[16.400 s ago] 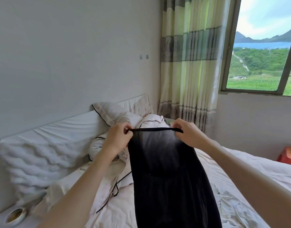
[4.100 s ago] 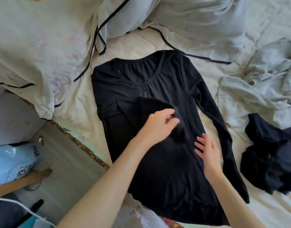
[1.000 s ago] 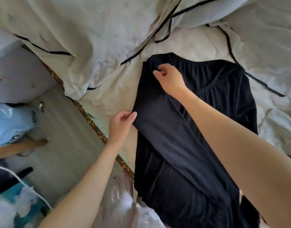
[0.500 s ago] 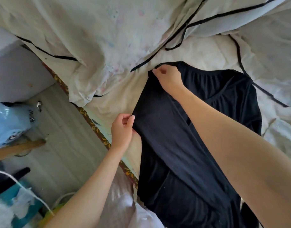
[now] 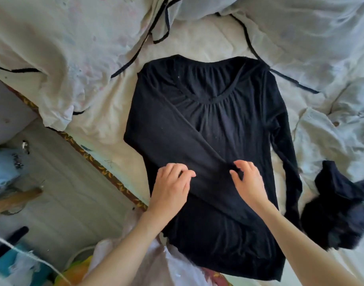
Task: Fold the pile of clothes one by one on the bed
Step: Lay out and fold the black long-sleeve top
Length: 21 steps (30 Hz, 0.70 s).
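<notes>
Black top (image 5: 228, 129) is lying flat, front up, on the bed (image 5: 207, 34), neckline toward the pillow end, hem reaching the bed's near edge. Its left side is sitting close to the bed's left edge, where a patterned trim (image 5: 98, 166) is running along the mattress. One sleeve is lying folded diagonally across the chest, ending mid-body between the two hands. The other sleeve (image 5: 284, 145) is lying straight along the top's right side.

Left hand (image 5: 168, 188) is resting on the folded sleeve, fingers curled down onto the fabric; whether the grip is pinching cloth or only pressing, cannot tell. Right hand (image 5: 249, 180) is sitting at the sleeve's cuff end, fingers bent with the tips on the cloth, thumb apart; grip looks narrow, and whether it is holding fabric I cannot tell.

A crumpled dark garment (image 5: 337, 213) is lying near the bed's right edge, just beside the straight sleeve. A pale garment with buttons (image 5: 329, 137) is lying beyond it. A black-piped duvet (image 5: 53, 48) is bunching across the bed's far-left corner. Floor (image 5: 63, 203) is showing left of the bed.
</notes>
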### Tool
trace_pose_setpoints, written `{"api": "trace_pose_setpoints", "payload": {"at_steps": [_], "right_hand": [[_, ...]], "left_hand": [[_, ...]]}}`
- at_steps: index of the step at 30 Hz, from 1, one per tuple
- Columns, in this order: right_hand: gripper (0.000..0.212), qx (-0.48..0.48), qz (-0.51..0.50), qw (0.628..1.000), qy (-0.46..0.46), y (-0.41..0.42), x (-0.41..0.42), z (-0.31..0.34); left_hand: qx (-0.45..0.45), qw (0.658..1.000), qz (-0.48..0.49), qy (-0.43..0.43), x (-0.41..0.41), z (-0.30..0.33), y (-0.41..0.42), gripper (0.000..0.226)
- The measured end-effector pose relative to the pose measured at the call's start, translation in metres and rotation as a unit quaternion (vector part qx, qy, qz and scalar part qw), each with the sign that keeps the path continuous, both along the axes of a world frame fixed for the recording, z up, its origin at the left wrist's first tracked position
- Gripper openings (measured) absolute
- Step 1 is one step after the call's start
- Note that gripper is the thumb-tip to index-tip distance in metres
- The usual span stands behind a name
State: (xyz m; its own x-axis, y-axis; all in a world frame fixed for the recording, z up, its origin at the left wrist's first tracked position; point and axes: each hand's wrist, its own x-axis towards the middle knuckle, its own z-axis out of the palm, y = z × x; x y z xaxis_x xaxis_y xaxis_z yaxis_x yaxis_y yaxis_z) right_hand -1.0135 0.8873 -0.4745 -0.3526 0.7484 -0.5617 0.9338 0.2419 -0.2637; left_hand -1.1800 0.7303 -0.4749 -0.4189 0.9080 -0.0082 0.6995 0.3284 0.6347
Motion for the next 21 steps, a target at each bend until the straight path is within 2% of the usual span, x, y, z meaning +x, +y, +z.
{"api": "trace_pose_setpoints", "payload": {"at_steps": [3, 6, 11, 13, 17, 19, 21], "right_hand": [[0.035, -0.034, 0.007, 0.998, -0.055, 0.002, 0.057, -0.003], [0.038, -0.071, -0.007, 0.996, -0.061, 0.004, 0.095, -0.01], [0.036, -0.036, 0.03, 0.998, -0.037, 0.003, 0.136, -0.017], [0.035, -0.067, -0.025, 0.997, -0.024, 0.005, 0.151, -0.017], [0.025, -0.108, -0.171, 0.978, 0.041, 0.011, 0.171, -0.017], [0.021, -0.12, -0.196, 0.971, 0.064, 0.012, 0.178, -0.015], [0.012, -0.107, -0.201, 0.97, 0.08, 0.013, 0.183, -0.012]], "left_hand": [[-0.038, 0.994, -0.098, -0.003, 0.05, -0.006, -0.001, 0.027], [-0.101, 0.98, -0.169, 0.01, 0.101, -0.01, -0.003, 0.039], [-0.27, 0.932, -0.229, 0.076, 0.16, -0.015, -0.007, 0.056], [-0.296, 0.923, -0.222, 0.106, 0.175, -0.014, -0.007, 0.053], [-0.312, 0.917, -0.213, 0.126, 0.186, -0.009, -0.002, 0.034], [-0.295, 0.916, -0.242, 0.127, 0.191, -0.004, 0.003, 0.025], [-0.241, 0.928, -0.257, 0.121, 0.195, 0.004, 0.008, 0.017]]}}
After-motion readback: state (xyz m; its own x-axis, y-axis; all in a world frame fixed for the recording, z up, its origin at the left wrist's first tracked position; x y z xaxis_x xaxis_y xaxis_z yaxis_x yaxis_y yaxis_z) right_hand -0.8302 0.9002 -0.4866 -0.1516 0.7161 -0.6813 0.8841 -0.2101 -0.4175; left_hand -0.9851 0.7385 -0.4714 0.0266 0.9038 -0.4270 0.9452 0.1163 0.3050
